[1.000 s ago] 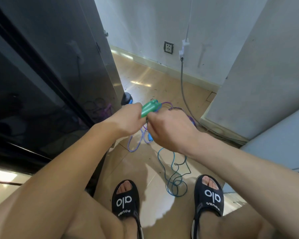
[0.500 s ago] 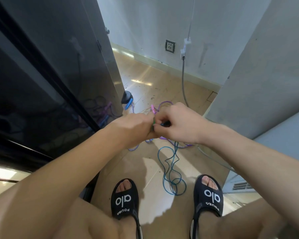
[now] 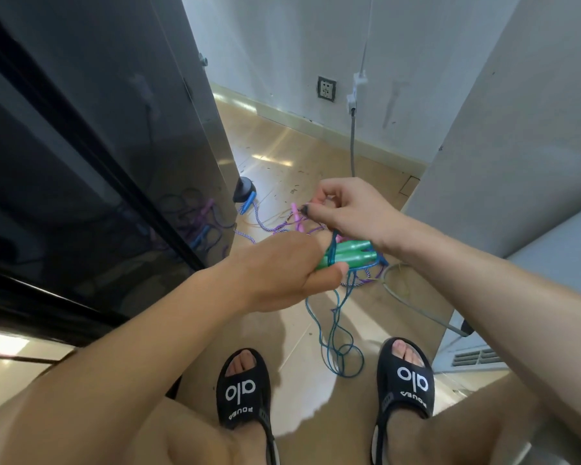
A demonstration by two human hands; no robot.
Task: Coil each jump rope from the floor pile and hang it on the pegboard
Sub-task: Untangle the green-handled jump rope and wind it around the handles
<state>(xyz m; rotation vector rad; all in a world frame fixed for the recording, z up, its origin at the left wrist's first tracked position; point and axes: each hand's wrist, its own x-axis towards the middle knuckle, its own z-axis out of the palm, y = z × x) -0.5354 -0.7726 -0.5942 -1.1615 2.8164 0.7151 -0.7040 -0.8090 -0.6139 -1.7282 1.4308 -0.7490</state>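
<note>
- Above the tan tiled floor [image 3: 296, 152], between a glossy black cabinet [image 3: 81, 146] on my left and a grey panel [image 3: 517, 112] on my right, I had both bare hands raised in front of me.
- My left hand [image 3: 282, 270] was closed in a fist round the two green plastic jump-rope handles [image 3: 349, 255], which lay side by side, their free ends pointing right.
- Thin blue rope cord [image 3: 336, 330] was looped over the handles close to my fist, ran down from them and ended in a loose tangle on the floor between my two black slide sandals [image 3: 242, 391].
- My right hand [image 3: 346, 209] was just above and beyond the handles, thumb and forefinger pressed together on something small and dark; I could not tell what it was. The other fingers were curled, and a strand of blue cord ran up from the handles to that hand.
- On the floor behind my hands lay the rest of the pile: a purple-and-white braided rope [image 3: 262, 226] with a blue handle [image 3: 248, 203] beside a black cabinet foot [image 3: 244, 189], and a pink handle [image 3: 296, 211] near my right hand.
- Those ropes were mirrored in the cabinet's shiny face.
- At the far white wall sat a wall socket [image 3: 326, 88], with a grey hose [image 3: 352, 142] running down to the floor.
</note>
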